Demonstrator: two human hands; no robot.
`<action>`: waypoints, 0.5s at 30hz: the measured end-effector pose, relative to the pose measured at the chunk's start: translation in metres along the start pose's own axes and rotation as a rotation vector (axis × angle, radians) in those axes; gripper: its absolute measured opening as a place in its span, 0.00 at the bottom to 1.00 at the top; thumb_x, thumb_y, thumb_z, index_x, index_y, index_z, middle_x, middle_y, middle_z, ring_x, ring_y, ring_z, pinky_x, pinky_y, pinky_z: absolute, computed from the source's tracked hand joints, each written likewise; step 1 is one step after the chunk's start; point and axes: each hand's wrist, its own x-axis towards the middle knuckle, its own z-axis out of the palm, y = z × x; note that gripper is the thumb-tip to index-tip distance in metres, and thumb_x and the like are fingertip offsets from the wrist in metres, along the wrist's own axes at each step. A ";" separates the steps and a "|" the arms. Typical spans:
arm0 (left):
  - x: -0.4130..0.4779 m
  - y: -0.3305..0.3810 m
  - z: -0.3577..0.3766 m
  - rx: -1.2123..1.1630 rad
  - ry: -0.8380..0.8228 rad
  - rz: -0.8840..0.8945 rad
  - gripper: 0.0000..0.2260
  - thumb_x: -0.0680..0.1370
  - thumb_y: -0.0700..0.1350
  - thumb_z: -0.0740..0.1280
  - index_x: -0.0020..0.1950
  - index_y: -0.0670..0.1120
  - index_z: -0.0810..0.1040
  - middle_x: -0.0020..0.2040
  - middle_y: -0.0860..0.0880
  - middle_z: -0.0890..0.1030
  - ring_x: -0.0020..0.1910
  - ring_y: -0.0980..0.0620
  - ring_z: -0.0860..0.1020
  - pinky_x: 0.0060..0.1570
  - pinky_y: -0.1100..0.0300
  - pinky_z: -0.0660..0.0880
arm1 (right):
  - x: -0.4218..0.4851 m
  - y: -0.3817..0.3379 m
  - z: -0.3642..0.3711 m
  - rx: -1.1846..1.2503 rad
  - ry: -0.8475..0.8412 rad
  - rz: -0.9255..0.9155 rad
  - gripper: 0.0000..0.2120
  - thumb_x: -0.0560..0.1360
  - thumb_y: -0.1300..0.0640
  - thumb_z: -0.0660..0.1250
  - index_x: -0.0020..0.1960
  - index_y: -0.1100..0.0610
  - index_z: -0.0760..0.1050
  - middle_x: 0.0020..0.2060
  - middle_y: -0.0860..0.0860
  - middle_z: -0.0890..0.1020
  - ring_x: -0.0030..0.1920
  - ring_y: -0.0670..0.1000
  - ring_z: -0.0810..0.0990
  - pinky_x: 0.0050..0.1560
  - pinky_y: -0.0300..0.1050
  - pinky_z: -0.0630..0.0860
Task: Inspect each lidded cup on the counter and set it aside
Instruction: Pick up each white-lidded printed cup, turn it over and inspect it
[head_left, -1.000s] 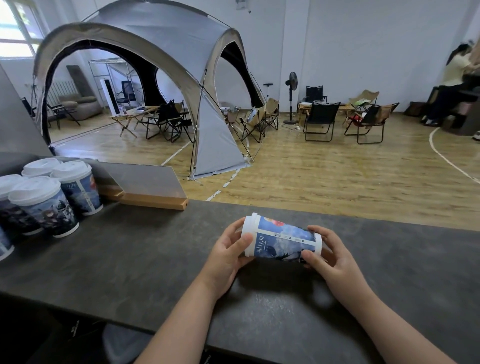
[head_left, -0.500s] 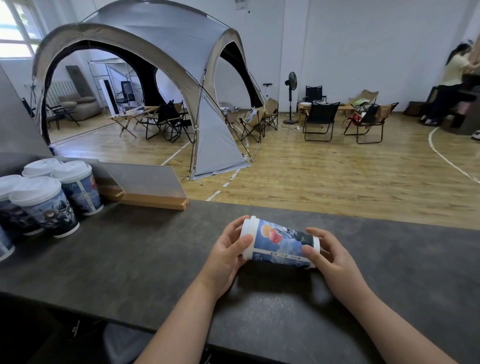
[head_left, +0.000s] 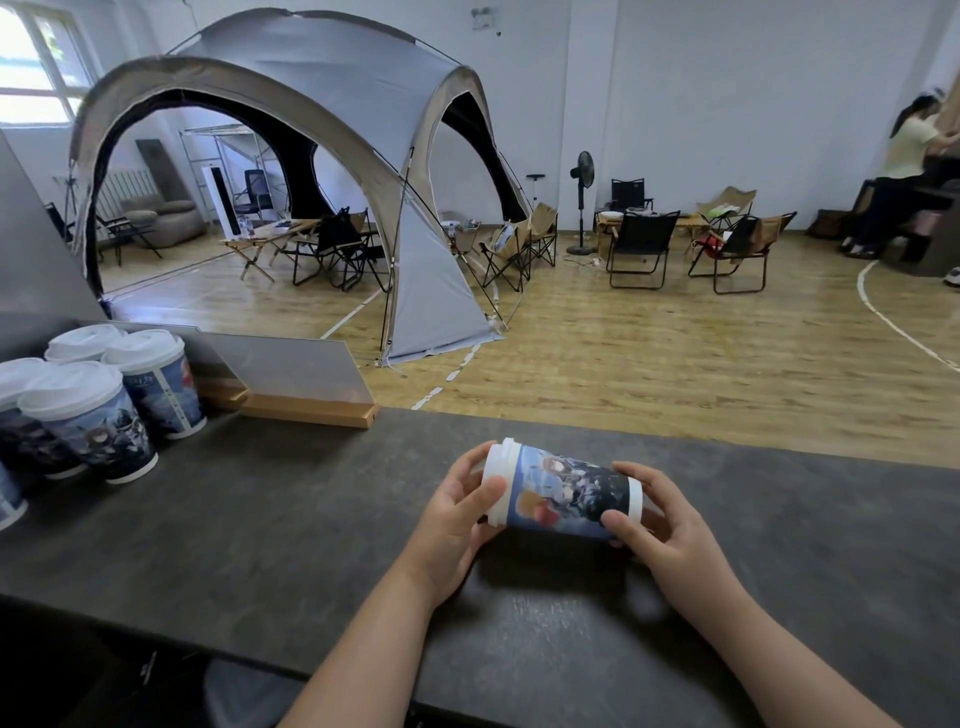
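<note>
A dark grey, stone-look counter (head_left: 260, 545) is seen across the foreground, its far edge set against a pale wooden floor (head_left: 649, 364). At its left end a cluster of white-lidded, blue-printed paper cups (head_left: 88, 415) is stood upright, with a clear panel in a wooden base (head_left: 306, 379) just beside them. Beyond, a grey dome tent (head_left: 332, 104) is pitched on the floor. Near the counter's middle, one more white-lidded printed cup (head_left: 566, 491) is held on its side over the surface (lid to the left). Its lid end is gripped by the left hand (head_left: 452, 525) and its base end is pinched by the right hand (head_left: 660, 525). A wide stretch of counter is seen right of the hands. By the far wall a black standing fan (head_left: 584, 171), black folding chairs (head_left: 636, 244) and a person (head_left: 904, 171) are seen.
</note>
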 end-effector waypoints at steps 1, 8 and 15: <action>0.001 0.000 0.000 -0.002 0.011 0.001 0.28 0.72 0.45 0.74 0.71 0.46 0.72 0.65 0.40 0.80 0.60 0.42 0.81 0.61 0.44 0.76 | -0.001 0.000 0.000 -0.003 -0.004 -0.004 0.23 0.73 0.62 0.73 0.66 0.51 0.73 0.52 0.47 0.85 0.52 0.49 0.85 0.51 0.43 0.82; 0.001 -0.001 -0.002 -0.021 0.003 0.015 0.30 0.71 0.45 0.75 0.72 0.48 0.71 0.65 0.43 0.80 0.61 0.42 0.81 0.57 0.46 0.79 | 0.004 0.001 0.001 0.000 0.041 -0.012 0.21 0.71 0.52 0.71 0.63 0.51 0.74 0.55 0.52 0.83 0.50 0.52 0.86 0.43 0.48 0.84; 0.002 -0.002 -0.002 -0.040 0.026 0.010 0.34 0.66 0.49 0.77 0.70 0.47 0.73 0.64 0.40 0.80 0.56 0.44 0.82 0.53 0.46 0.79 | 0.003 0.003 -0.001 0.008 0.018 0.002 0.22 0.74 0.56 0.74 0.66 0.48 0.73 0.56 0.47 0.82 0.54 0.50 0.84 0.51 0.44 0.82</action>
